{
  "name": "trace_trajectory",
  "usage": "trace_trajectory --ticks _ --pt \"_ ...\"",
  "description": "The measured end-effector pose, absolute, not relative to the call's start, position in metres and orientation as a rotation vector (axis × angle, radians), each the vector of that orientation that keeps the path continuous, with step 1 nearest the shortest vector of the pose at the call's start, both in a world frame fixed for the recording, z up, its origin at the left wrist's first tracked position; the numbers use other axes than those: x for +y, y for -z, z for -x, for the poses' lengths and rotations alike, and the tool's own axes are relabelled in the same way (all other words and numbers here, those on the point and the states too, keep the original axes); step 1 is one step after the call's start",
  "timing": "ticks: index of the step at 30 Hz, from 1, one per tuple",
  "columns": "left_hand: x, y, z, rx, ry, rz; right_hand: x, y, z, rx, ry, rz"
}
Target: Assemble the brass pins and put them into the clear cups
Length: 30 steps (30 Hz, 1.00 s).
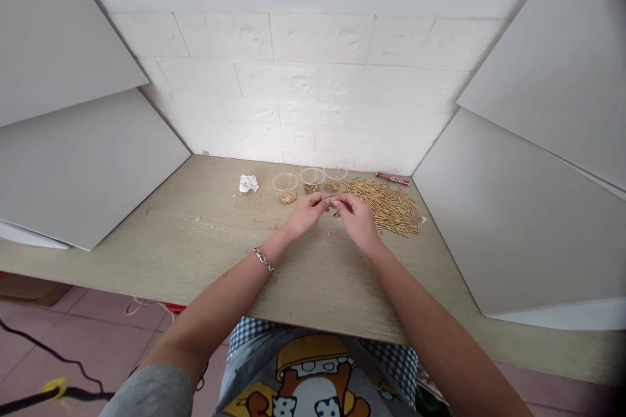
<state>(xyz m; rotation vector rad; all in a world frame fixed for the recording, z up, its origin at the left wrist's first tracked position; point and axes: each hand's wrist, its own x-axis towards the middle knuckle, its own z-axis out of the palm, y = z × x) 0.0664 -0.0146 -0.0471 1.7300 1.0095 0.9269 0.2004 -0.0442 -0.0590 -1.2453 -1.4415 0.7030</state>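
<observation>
Over the middle of the table, my left hand [309, 212] and my right hand [358, 218] meet fingertip to fingertip. Both are closed in a pinch on something tiny between them; the fingers hide most of it, so its kind cannot be made out. Just right of my right hand, and partly behind it, lies a wide pile of thin gold-coloured rods [391, 205]. Beyond my hands stand three clear round plastic cups [285, 182]. Small gold-coloured pieces [288, 197] show at the left cup, with similar clusters at the other two.
A crumpled white tissue [248, 183] lies left of the cups. A red patterned tube [392, 178] rests behind the rod pile. Grey panels [98, 169] flank the wooden table [205, 260] on both sides, and a white brick-pattern wall [298, 91] closes off the back.
</observation>
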Motion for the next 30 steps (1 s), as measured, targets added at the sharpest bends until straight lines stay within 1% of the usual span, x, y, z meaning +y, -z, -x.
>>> trace_trajectory --ticks 6,12,24,30 --pt "-0.0138 0.0484 -0.0664 0.970 -0.951 -1.691 -0.0410 0.0624 -0.2007 -1.361 -0.823 1.187" --pt "-0.0126 0.0488 -0.0656 0.941 -0.948 -1.684 -0.0379 0.0660 -0.2029 -1.342 -0.869 1.139" --pt "-0.0160 0.0434 -0.0650 1.070 -0.924 -1.949 -0.0426 0.0611 -0.2029 -1.369 -0.812 1.207" --pt "-0.0166 0.0415 -0.0637 1.157 -0.936 -2.184 -0.0456 0.0584 -0.2018 -1.420 -0.707 1.249"
